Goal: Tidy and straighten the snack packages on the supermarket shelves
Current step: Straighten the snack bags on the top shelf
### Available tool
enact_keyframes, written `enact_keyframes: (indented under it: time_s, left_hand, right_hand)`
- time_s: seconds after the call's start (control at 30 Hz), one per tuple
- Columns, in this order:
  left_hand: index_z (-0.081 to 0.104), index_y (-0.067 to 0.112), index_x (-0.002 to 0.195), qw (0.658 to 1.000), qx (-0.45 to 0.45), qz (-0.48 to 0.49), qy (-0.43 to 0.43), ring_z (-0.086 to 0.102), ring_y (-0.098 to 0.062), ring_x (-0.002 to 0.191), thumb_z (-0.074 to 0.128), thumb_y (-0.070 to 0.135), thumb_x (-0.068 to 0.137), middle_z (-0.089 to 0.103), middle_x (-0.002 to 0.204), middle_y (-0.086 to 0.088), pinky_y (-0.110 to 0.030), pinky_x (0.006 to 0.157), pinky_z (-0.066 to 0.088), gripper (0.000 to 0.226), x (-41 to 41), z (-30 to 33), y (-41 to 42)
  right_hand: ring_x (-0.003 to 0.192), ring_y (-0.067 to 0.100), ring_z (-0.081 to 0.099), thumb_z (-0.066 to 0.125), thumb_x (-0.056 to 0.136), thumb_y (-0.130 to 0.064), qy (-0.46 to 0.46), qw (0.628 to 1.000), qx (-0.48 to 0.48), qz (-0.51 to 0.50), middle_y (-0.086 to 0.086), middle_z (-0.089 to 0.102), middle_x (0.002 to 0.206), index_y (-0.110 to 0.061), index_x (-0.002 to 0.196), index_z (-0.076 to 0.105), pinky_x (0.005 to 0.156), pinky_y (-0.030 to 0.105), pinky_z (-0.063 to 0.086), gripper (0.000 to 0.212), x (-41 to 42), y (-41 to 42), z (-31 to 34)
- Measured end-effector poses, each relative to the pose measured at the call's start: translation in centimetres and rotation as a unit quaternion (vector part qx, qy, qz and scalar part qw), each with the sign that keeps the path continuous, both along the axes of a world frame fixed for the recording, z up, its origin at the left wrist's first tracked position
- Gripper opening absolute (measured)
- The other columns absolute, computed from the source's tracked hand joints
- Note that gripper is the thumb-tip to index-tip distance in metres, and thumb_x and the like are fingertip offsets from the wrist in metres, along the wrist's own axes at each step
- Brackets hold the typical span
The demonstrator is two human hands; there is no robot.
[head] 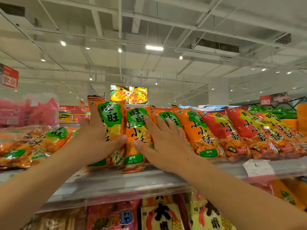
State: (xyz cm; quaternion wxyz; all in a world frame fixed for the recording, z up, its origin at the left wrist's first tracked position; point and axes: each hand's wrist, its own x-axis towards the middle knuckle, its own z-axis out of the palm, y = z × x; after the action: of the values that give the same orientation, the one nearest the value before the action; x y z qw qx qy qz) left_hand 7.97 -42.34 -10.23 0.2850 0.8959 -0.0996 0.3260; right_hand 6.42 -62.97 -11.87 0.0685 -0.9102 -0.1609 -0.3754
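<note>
Before you runs the top shelf (166, 181), its clear front lip crossing the view from side to side, with a white price tag (258, 167) clipped to it at your right. Along it stand the orange snack packages (199, 131), leaning in a row, and further right the red snack packages (240, 130) lean the same way. At your left a few more orange bags (33, 145) lie flat and tumbled. Below the lip, other packets (159, 214) show on the lower shelf.

Your left hand (96, 140) lies flat against the tall orange package (111, 128) that rises above its neighbours: fingers straight and close together, pointing up along its left edge, thumb spread wide across the bag's front. Your right hand (164, 143) presses flat on the next orange package (136, 140) and the one beside it, fingers straight and fanned a little apart, thumb stretched left until it nearly meets the other thumb. Neither hand curls round anything; both only press on the bag fronts.
</note>
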Motion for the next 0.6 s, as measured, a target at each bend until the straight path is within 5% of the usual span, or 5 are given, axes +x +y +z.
enact_keyframes:
  time_s: [0.07, 0.13, 0.2, 0.3, 0.6]
  left_hand:
    - [-0.013, 0.030, 0.152, 0.990, 0.084, 0.046, -0.101, 0.005, -0.034, 0.148, 0.031, 0.090, 0.059, 0.001, 0.160, -0.012, -0.053, 0.117, 0.016, 0.118, -1.0, -0.2, -0.9]
    - [-0.014, 0.052, 0.145, 0.971, 0.178, 0.039, -0.153, -0.008, -0.030, 0.149, 0.009, 0.095, 0.065, -0.008, 0.162, 0.000, -0.058, 0.117, 0.005, 0.094, -1.8, -0.8, -2.4]
    - [-0.017, 0.061, 0.138, 0.961, 0.241, 0.031, -0.129, -0.019, -0.028, 0.147, -0.001, 0.092, 0.067, -0.014, 0.162, 0.008, -0.065, 0.114, -0.005, 0.080, -1.7, -1.6, -3.9]
    - [-0.018, 0.064, 0.136, 0.953, 0.279, 0.064, -0.096, -0.022, -0.032, 0.146, 0.001, 0.087, 0.074, -0.016, 0.162, 0.010, -0.073, 0.106, -0.014, 0.070, -0.6, -2.1, -5.7]
    - [-0.015, 0.060, 0.139, 0.958, 0.276, 0.061, -0.049, -0.007, -0.037, 0.149, 0.010, 0.091, 0.067, -0.009, 0.162, 0.015, -0.077, 0.103, -0.004, 0.082, 1.1, -1.8, -6.2]
  right_hand:
    - [0.149, 0.027, 0.000, 0.023, 0.086, -0.075, -0.069, 0.998, 0.007, 0.014, -0.001, 0.013, 0.162, -0.044, 0.148, 0.017, 0.116, 0.050, 0.000, 0.070, -0.8, -1.3, -0.2]
    - [0.148, 0.032, 0.003, 0.019, 0.085, -0.073, -0.125, 0.991, 0.002, -0.039, 0.001, 0.022, 0.159, -0.044, 0.143, 0.030, 0.115, 0.054, 0.003, 0.065, -1.3, -3.6, -0.6]
    - [0.148, 0.037, -0.003, 0.012, 0.084, -0.076, -0.071, 0.991, 0.010, -0.115, 0.000, 0.009, 0.163, -0.049, 0.146, 0.019, 0.115, 0.059, 0.001, 0.068, -1.4, -6.3, -1.1]
    - [0.148, 0.036, -0.010, 0.003, 0.078, -0.084, 0.043, 0.988, 0.033, -0.142, -0.006, -0.013, 0.163, -0.057, 0.146, -0.001, 0.116, 0.058, 0.002, 0.073, -0.7, -8.9, -2.0]
    - [0.148, 0.038, -0.010, -0.001, 0.077, -0.086, -0.001, 0.991, 0.003, -0.131, -0.003, -0.011, 0.164, -0.057, 0.145, -0.006, 0.114, 0.061, -0.003, 0.074, 0.1, -8.9, -2.2]
